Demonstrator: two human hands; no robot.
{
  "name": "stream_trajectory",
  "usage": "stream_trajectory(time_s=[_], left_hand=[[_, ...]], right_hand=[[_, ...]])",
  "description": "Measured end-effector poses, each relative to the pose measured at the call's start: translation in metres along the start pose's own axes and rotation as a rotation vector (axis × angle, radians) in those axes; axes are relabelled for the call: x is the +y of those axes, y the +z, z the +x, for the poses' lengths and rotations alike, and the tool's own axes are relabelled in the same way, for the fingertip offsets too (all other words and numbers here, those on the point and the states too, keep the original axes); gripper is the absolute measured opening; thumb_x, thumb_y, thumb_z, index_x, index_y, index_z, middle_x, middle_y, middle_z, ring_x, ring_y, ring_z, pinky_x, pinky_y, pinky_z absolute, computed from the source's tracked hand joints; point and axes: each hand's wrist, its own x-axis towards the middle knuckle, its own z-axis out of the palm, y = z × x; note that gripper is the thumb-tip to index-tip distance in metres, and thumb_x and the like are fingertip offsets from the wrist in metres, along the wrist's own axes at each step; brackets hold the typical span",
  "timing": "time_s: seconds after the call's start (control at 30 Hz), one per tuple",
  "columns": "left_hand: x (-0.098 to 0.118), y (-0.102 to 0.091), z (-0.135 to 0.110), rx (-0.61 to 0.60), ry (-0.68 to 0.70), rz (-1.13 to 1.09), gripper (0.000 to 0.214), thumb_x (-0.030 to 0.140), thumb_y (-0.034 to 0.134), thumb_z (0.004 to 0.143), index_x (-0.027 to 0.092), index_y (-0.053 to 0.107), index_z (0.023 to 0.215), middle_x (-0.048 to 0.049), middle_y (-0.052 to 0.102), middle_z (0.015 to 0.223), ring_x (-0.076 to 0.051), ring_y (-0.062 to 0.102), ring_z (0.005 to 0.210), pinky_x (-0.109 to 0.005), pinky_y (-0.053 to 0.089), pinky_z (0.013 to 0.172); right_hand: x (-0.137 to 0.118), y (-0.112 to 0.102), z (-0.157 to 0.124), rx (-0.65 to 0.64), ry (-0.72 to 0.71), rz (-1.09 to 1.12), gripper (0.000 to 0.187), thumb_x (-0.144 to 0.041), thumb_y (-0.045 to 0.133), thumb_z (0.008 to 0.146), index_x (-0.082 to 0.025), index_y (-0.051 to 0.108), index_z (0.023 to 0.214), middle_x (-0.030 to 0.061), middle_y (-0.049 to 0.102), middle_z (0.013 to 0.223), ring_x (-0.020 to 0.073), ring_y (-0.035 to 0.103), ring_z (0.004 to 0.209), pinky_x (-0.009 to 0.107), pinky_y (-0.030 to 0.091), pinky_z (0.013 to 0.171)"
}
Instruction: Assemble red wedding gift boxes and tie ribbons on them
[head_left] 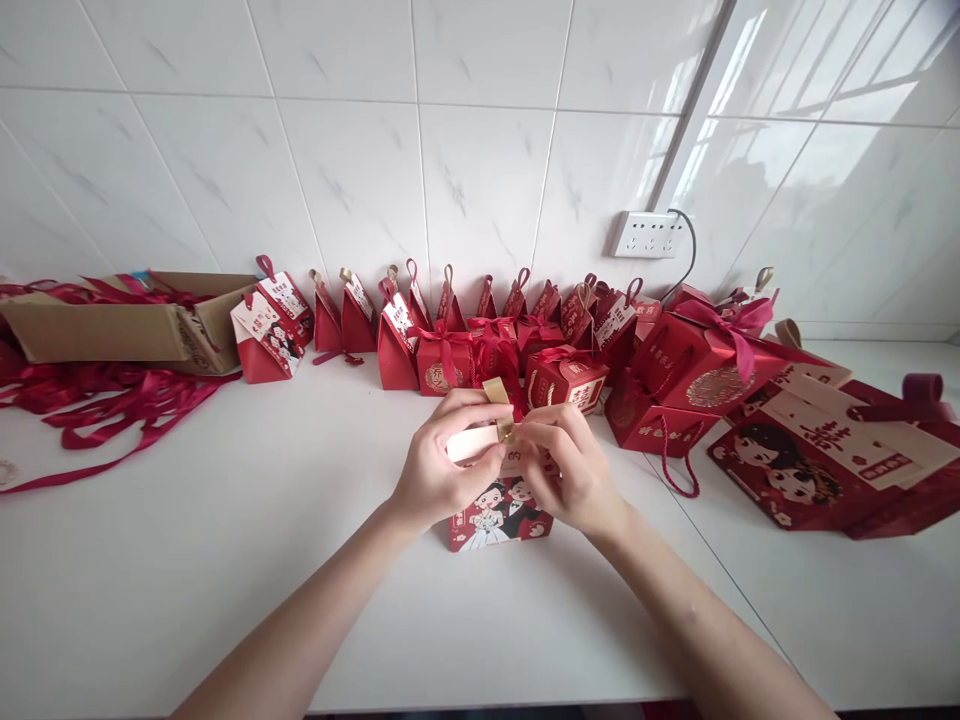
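Note:
A small red gift box (501, 520) printed with a cartoon bride and groom stands upright on the white table in front of me. My left hand (450, 460) is closed around its upper part, where a pale flap shows between the fingers. A gold ribbon (495, 391) rises in a loop from the top of the box. My right hand (566, 465) pinches the ribbon's lower part against the box top, with its fingertips close to those of my left hand. The fingers partly hide the box's upper edge.
Several finished red gift boxes (444, 362) line the tiled wall. Larger boxes (802, 455) stand at the right. A cardboard carton (97, 335) holds red ribbons at the left, and loose ribbons (97, 415) spill before it. A power socket (646, 235) is on the wall.

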Motion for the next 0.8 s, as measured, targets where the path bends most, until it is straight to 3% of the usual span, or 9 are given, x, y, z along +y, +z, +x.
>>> stream_trajectory(time_s=[0.43, 0.63, 0.8], left_hand=[[0.002, 0.001, 0.001, -0.003, -0.019, -0.067, 0.019, 0.018, 0.062, 0.078, 0.019, 0.069, 0.096, -0.0052, 0.063, 0.093, -0.016, 0.063, 0.089, -0.027, 0.056, 0.077], [0.002, -0.001, -0.001, -0.04, -0.072, -0.111, 0.019, 0.021, 0.062, 0.079, 0.018, 0.068, 0.097, -0.0067, 0.064, 0.097, -0.017, 0.063, 0.093, -0.026, 0.056, 0.078], [-0.002, 0.001, -0.003, -0.007, -0.14, -0.102, 0.039, 0.024, 0.064, 0.078, 0.02, 0.056, 0.116, -0.0088, 0.065, 0.108, -0.02, 0.063, 0.099, -0.032, 0.052, 0.085]], right_hand=[[-0.004, -0.001, -0.001, 0.047, 0.029, 0.066, 0.024, -0.005, 0.053, 0.081, -0.02, 0.049, 0.099, 0.005, 0.057, 0.083, 0.0167, 0.056, 0.075, 0.03, 0.051, 0.061], [-0.009, 0.002, -0.005, 0.123, 0.319, 0.268, 0.041, -0.015, 0.058, 0.081, -0.02, 0.043, 0.119, 0.005, 0.062, 0.09, 0.0169, 0.063, 0.08, 0.031, 0.055, 0.068], [-0.013, 0.001, -0.001, 0.039, 0.528, 0.455, 0.026, -0.021, 0.059, 0.082, -0.021, 0.051, 0.107, 0.0039, 0.068, 0.087, 0.015, 0.065, 0.073, 0.023, 0.053, 0.055]])
